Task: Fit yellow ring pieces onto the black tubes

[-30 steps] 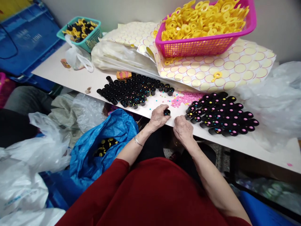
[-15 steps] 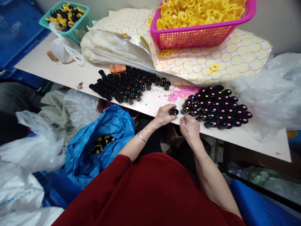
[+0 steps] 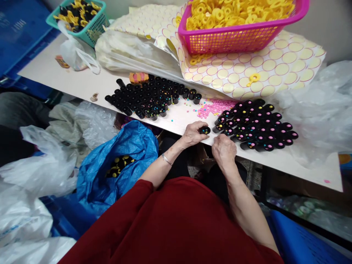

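My left hand [image 3: 193, 134] is closed around a small black cup [image 3: 204, 130] at the table's front edge; bits of colour show inside it. Just to its right, my right hand [image 3: 224, 149] is closed with the fingertips together, and whatever they may hold is hidden. Beyond the right hand stands a group of black cups [image 3: 255, 124], many with a pink or yellow bead on top. A second group of black cups [image 3: 145, 97] stands to the left, some with coloured beads inside. Between the groups lies a pile of loose pink beads [image 3: 214, 107].
A pink basket [image 3: 236, 39] of yellow plastic rings sits at the back on circle-printed sheets [image 3: 297, 55]. A green basket [image 3: 95, 31] stands far left. Clear plastic bags [image 3: 316, 106] crowd the right end. Below the table on the left, a blue sack [image 3: 93, 172] holds black and yellow pieces.
The view has shifted slightly, so the table items appear a little further right. Both hands keep nearly the same pose, with the black cup still in the left.
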### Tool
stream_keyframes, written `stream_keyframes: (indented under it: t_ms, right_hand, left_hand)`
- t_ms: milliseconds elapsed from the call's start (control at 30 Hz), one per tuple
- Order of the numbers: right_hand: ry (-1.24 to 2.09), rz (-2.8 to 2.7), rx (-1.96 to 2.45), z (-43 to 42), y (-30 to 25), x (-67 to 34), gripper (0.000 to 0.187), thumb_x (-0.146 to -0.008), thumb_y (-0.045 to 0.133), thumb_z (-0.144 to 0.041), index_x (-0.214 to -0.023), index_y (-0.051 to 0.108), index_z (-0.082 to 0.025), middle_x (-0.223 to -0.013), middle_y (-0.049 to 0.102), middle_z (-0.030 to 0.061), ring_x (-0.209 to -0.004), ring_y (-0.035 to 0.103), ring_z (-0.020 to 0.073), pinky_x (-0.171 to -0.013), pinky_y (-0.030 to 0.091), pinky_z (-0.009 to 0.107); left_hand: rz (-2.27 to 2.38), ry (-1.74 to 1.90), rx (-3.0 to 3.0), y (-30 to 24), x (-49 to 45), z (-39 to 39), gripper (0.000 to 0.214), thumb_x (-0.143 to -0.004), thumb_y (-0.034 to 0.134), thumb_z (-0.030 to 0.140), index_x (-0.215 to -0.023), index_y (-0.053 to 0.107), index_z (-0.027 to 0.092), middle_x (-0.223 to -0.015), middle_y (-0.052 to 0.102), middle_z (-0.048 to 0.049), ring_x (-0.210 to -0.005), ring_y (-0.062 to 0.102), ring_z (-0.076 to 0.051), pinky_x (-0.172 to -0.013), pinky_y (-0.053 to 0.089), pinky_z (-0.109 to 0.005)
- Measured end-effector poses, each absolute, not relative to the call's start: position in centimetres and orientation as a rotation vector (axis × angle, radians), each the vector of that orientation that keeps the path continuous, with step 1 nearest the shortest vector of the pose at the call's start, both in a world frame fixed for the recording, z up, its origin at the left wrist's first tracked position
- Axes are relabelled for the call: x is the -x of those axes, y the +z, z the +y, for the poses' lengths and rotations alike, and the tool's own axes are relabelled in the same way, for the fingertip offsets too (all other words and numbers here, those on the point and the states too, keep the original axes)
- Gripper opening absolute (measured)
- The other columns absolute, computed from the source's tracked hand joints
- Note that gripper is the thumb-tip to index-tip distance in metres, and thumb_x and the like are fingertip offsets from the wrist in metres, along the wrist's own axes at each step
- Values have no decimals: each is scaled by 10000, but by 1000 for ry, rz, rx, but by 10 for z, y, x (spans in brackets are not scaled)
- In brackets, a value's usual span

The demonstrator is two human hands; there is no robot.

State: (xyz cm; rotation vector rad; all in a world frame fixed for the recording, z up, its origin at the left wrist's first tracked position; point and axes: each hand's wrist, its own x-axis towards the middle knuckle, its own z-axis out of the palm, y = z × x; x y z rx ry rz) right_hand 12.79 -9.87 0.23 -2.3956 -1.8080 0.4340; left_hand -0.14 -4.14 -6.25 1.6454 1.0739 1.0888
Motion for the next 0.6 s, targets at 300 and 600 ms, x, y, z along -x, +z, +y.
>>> stream_keyframes:
  t_ms: [300,600]
  right_hand:
    - [454,-1715,2398,-105,3,-132,253,-872,420,-240,-878,656,-148,-761,625,98,-646,478,164,-578,232,276]
    - [444,-1648,2490,-108,3,-137,271,-869,434,-260,-925,673,-144,-735,621,105,-623,483,173,-570,223,282]
  left_hand:
    - [1057,1094,-1680,-61,2,-41,352,-571,730,182,-913,663,130,-875,644,-33,-831,589,-156,-783,471,-287]
    - [1044,1140,-1711,-65,2,-41,339,-584,735,207,-909,664,140,-866,644,-32,-828,591,-157,-788,473,-295]
